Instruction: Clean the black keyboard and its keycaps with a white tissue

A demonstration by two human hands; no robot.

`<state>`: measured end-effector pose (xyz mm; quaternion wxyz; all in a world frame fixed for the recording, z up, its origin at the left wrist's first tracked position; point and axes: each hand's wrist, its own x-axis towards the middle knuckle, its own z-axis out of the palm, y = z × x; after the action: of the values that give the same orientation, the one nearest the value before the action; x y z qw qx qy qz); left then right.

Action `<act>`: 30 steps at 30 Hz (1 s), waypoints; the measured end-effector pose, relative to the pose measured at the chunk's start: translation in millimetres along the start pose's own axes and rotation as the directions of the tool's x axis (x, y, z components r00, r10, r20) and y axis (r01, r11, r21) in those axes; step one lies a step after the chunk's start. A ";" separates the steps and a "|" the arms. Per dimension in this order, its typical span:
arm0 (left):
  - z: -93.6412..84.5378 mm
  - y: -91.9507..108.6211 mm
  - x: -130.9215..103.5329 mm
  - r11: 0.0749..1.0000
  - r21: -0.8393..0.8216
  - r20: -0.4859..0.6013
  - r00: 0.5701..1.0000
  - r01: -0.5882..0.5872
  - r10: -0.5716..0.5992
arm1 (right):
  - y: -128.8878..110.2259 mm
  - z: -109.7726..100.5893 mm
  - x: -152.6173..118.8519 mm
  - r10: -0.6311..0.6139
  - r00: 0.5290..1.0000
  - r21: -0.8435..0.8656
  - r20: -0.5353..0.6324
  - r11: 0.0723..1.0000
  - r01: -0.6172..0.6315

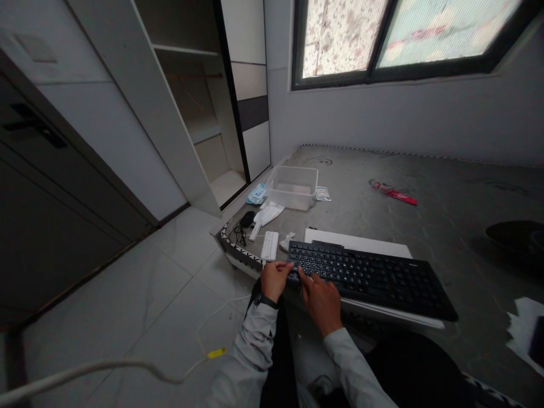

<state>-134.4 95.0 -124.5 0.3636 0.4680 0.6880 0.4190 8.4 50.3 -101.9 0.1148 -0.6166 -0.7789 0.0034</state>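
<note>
At the near edge, the left end of the black keyboard (pixel 374 277) is touched by the left hand (pixel 275 281), fingertips pinched, and the right hand (pixel 322 301), fingers curled; anything gripped cannot be made out. Farther left, a clear bin (pixel 293 199) is seen.

Dim room, daylight from window (pixel 408 34), soft shadows, stretched edges

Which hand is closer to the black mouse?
Left. The left hand is in front and right of the mouse, at the left end of the keyboard; the right hand is farther right.
</note>
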 end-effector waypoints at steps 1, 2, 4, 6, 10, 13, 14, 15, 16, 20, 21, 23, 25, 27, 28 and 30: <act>0.4 -1.4 1.1 1.000 -0.016 0.022 1.000 0.016 -0.015 | -0.4 0.1 -0.1 0.002 1.000 0.000 0.003 1.000 -0.002; 0.8 -3.2 2.5 0.999 -0.028 0.048 0.998 0.030 -0.029 | -0.7 0.2 0.0 0.005 1.000 -0.001 0.007 1.000 -0.005; 1.6 -7.1 5.5 0.997 -0.050 0.104 0.993 0.065 -0.059 | -1.0 0.5 0.5 0.010 1.000 -0.006 0.020 1.000 -0.010; 2.3 -10.0 8.2 0.994 -0.063 0.145 0.986 0.091 -0.081 | -1.0 0.9 1.3 0.013 0.999 -0.009 0.030 1.000 -0.013; 2.7 -11.8 11.2 0.993 -0.065 0.165 0.982 0.100 -0.088 | -0.8 1.6 2.6 -0.003 0.999 -0.003 0.049 1.000 0.003; 2.8 -13.0 12.7 0.995 -0.045 0.160 0.984 0.092 -0.084 | -0.7 1.8 3.4 -0.015 0.999 -0.003 0.051 1.000 0.015; 2.9 -13.9 13.1 0.996 -0.035 0.155 0.985 0.087 -0.081 | -0.7 1.8 3.8 -0.018 0.999 -0.005 0.047 1.000 0.018; 3.1 -14.9 13.4 0.996 -0.026 0.150 0.986 0.081 -0.076 | -0.7 1.7 4.2 -0.023 0.999 -0.006 0.043 1.000 0.023; 3.2 -15.7 13.5 0.997 -0.019 0.145 0.987 0.074 -0.070 | -0.8 1.6 4.6 -0.029 0.999 -0.006 0.041 1.000 0.030; 3.6 -16.1 12.0 0.999 0.002 0.117 0.992 0.052 -0.052 | -1.8 2.1 5.4 -0.024 0.999 0.005 0.040 1.000 0.024; 3.4 -15.3 11.3 0.999 0.006 0.107 0.993 0.045 -0.046 | -2.2 2.5 5.5 -0.014 0.999 0.008 0.040 1.000 0.014; 3.0 -13.6 10.3 1.000 0.012 0.088 0.996 0.029 -0.030 | -2.7 3.4 5.7 0.007 0.999 0.016 0.041 1.000 -0.008; 2.8 -12.9 9.8 1.000 0.009 0.078 0.997 0.017 -0.018 | -2.9 3.9 6.5 0.020 0.999 0.025 0.041 0.999 -0.021; 3.1 -13.7 9.5 1.000 -0.005 0.082 0.996 0.021 -0.020 | -2.5 3.3 7.5 0.023 0.999 0.034 0.038 0.999 -0.024; 3.4 -14.5 9.2 1.000 -0.017 0.088 0.996 0.026 -0.024 | -1.9 2.6 7.8 0.025 0.999 0.039 0.034 0.999 -0.026; 4.1 -16.4 8.1 0.998 -0.048 0.101 0.994 0.039 -0.034 | 0.3 1.0 6.6 0.021 1.000 0.061 0.021 0.998 -0.023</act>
<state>-138.7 100.1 -142.0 0.4169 0.4666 0.6667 0.4050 7.1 56.8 -101.8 0.1256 -0.6213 -0.7727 0.0347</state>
